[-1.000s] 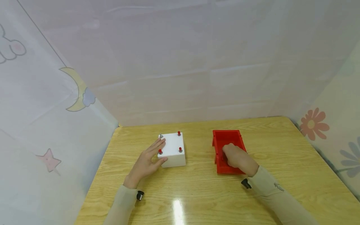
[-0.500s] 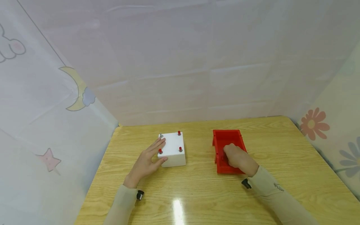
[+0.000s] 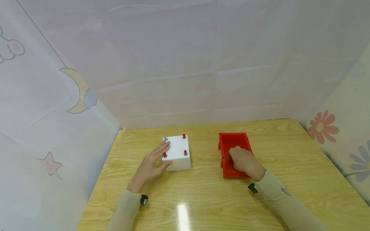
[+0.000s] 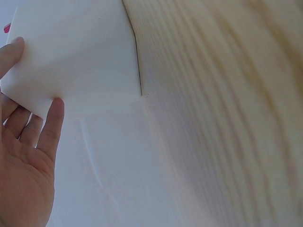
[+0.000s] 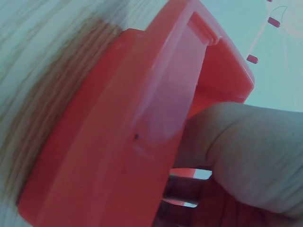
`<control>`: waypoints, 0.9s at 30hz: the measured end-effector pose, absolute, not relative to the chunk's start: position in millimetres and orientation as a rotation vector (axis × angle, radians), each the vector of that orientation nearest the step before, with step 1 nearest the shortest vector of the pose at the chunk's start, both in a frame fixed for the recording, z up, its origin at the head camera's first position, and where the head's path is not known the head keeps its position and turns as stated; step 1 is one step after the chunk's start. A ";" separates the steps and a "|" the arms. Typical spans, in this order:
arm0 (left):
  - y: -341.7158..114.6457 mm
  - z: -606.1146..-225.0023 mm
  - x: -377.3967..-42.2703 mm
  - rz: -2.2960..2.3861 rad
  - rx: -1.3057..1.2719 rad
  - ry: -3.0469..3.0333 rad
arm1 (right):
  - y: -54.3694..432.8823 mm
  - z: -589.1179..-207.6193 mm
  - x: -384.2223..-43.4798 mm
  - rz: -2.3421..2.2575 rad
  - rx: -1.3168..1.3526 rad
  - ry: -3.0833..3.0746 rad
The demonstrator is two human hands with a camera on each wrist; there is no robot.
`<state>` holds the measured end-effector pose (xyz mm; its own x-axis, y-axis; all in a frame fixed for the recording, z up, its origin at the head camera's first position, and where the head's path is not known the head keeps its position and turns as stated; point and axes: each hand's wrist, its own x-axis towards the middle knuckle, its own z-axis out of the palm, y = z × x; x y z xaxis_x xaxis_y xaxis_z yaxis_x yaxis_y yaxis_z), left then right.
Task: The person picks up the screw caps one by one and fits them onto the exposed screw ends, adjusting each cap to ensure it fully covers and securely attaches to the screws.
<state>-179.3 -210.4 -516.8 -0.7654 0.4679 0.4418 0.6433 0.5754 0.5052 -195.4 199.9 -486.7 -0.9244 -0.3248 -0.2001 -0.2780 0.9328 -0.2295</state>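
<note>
A white box (image 3: 180, 149) has upright bolts at the corners of its top. Red caps (image 3: 185, 152) cover three of these, while the back-left bolt (image 3: 165, 138) shows bare metal. My left hand (image 3: 148, 167) rests on the box's left side, fingers extended along its left edge and thumb against the front face. To the right, my right hand (image 3: 245, 161) reaches down into a red plastic bin (image 3: 235, 174). From the right wrist, the bin wall (image 5: 118, 142) covers the fingertips, and I cannot tell whether they hold anything.
Both box and bin stand on a wood-grain table (image 3: 202, 199), with a stretch of tabletop between them. A pale sheet (image 3: 173, 64) hangs behind the table's back edge, and printed sheets hang at both sides.
My right hand shifts only slightly inside the bin. The left hand and the white box stay where they are.
</note>
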 end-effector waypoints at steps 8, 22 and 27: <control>-209.6 -516.1 -180.0 -0.961 -0.908 -2.564 | 200.4 -488.2 -197.3 -0.260 -0.495 2.904; -210.0 -516.1 -180.4 -0.977 -0.896 -2.595 | 198.6 -483.8 -194.4 -0.247 -0.447 2.835; -210.1 -516.3 -180.4 -0.970 -0.898 -2.591 | 198.5 -483.7 -194.7 -0.287 -0.449 2.809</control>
